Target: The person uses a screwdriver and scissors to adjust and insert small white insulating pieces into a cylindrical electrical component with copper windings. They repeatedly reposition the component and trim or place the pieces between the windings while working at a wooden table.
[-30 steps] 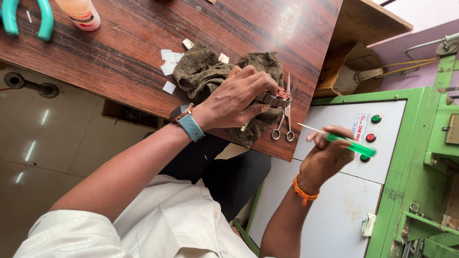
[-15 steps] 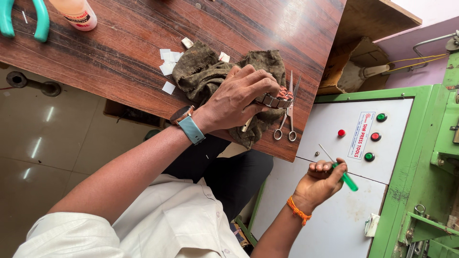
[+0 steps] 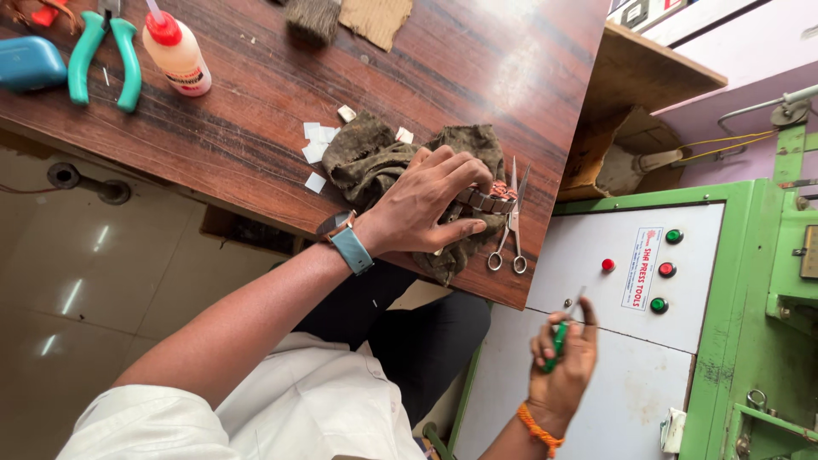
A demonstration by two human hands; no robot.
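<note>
My left hand [image 3: 426, 204] rests on a dark mottled cloth [image 3: 375, 158] at the near edge of the wooden table [image 3: 256, 111]. Its fingers pinch a brown metal watch band [image 3: 487, 201] lying on the cloth. A watch with a blue strap [image 3: 345, 243] sits on that wrist. My right hand [image 3: 564, 366] is below the table, in front of a machine panel, and grips a small green-handled tool [image 3: 555, 345] with a thin metal tip. An orange thread band [image 3: 537, 426] circles that wrist. Small scissors [image 3: 511, 226] lie beside the cloth near the table's corner.
White paper scraps [image 3: 313, 153] lie left of the cloth. Teal-handled pliers [image 3: 106, 55], a red-capped glue bottle [image 3: 175, 51], a blue case [image 3: 30, 64] and a brush [image 3: 311, 17] sit farther back. A green machine with a white button panel [image 3: 648, 273] stands at the right.
My right hand has dropped lower and turned the green tool more upright, closer to my body. My left hand stays on the cloth and watch band.
</note>
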